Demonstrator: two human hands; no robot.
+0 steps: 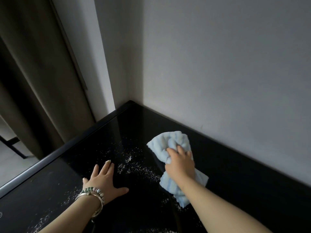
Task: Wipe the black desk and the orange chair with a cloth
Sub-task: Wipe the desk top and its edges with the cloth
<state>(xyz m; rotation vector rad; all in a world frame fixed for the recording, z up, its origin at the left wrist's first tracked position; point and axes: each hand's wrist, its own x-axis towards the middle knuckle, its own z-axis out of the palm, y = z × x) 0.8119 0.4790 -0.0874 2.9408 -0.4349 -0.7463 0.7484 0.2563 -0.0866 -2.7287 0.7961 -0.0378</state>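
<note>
The glossy black desk (138, 118) fills the lower half of the view and fits into a wall corner. White crumbs (134, 167) are scattered over its middle and left part. My right hand (179, 163) presses a crumpled light blue cloth (170, 143) onto the desk near the back wall, fingers closed into the fabric. My left hand (105, 179) lies flat on the desk with fingers spread, holding nothing; bracelets sit on its wrist. The orange chair is not in view.
A pale wall (218, 64) runs along the desk's back edge and meets a white pillar (107, 64) at the corner. A brown curtain (37, 81) hangs past the desk's left edge, above a light floor (10, 158).
</note>
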